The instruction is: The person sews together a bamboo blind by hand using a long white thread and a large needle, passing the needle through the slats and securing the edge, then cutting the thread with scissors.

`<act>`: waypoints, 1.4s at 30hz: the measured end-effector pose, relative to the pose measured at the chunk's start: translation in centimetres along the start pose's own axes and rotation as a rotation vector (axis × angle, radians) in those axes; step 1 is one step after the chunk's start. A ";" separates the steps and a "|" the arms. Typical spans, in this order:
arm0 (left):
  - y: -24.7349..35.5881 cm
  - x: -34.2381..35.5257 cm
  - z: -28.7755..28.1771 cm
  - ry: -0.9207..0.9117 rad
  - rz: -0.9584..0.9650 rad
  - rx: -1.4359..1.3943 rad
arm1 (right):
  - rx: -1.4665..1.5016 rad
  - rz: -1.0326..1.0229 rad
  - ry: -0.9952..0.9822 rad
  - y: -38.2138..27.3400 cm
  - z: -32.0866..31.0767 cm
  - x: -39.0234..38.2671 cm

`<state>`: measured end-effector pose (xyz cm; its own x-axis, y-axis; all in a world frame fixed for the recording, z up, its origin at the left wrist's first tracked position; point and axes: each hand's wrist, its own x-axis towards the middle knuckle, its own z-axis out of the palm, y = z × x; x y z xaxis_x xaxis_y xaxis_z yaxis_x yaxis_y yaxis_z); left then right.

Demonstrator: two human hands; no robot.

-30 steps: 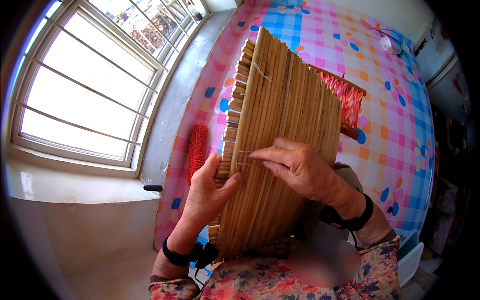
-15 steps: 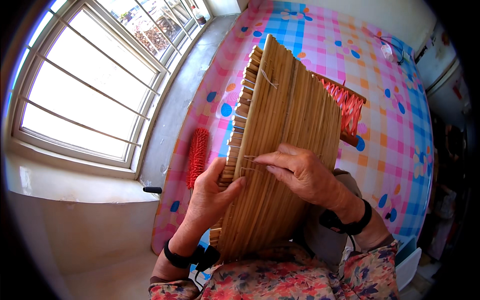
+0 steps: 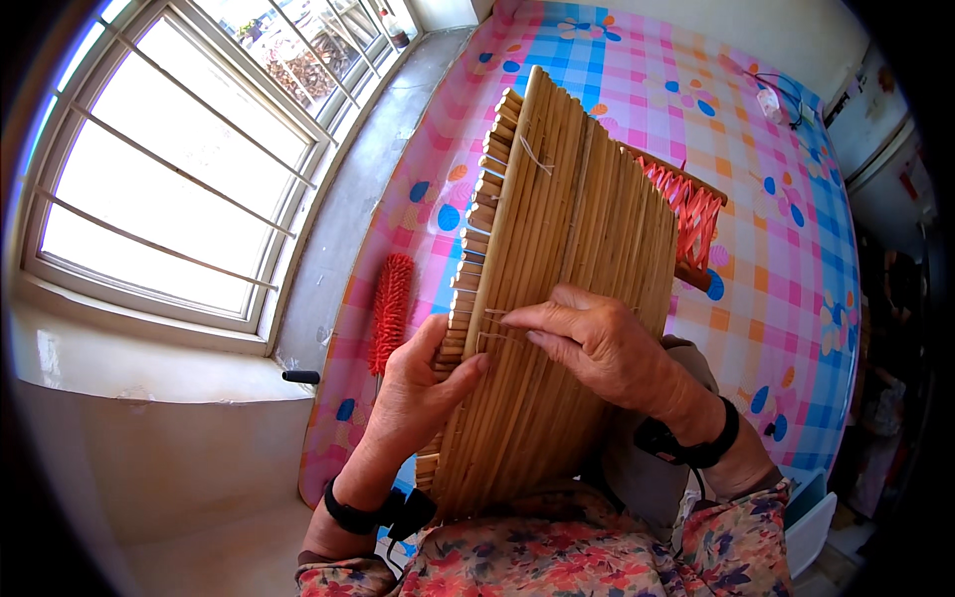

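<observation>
Our left hand [image 3: 420, 386] grips the edge of the already joined stalk panel [image 3: 587, 229], where our right hand [image 3: 599, 346] pinches seemingly unfastened thread [image 3: 493, 312].

**View blocked by the stick mat [image 3: 577, 229]**

Most fingers of the left hand [image 3: 423, 378] are hidden behind the mat's left edge. At the right hand [image 3: 592, 343], the end of the pale thread [image 3: 494, 312] is too fine to be made out. The red-corded wooden frame [image 3: 694, 214], far right, is partly covered by the mat. The window [image 3: 169, 179] is cropped at left, the flowered shirt [image 3: 557, 547] at the near edge.
</observation>
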<state>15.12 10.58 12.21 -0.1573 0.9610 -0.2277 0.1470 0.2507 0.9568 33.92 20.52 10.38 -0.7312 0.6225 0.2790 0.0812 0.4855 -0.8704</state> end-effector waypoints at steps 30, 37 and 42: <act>0.7 -1.5 2.1 0.003 0.219 0.361 | -0.339 0.009 -0.088 -4.7 -4.2 -1.3; 1.4 -1.6 2.2 0.029 0.169 0.278 | -0.230 0.051 -0.029 -4.2 -3.8 -2.5; 0.9 -1.3 1.4 0.027 0.145 0.202 | -0.123 0.020 0.029 -2.2 -2.2 -2.9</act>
<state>16.84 9.68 13.09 -0.1460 0.9858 -0.0827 0.3617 0.1310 0.9230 37.36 19.02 12.35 -0.7088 0.6495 0.2754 0.1794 0.5435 -0.8200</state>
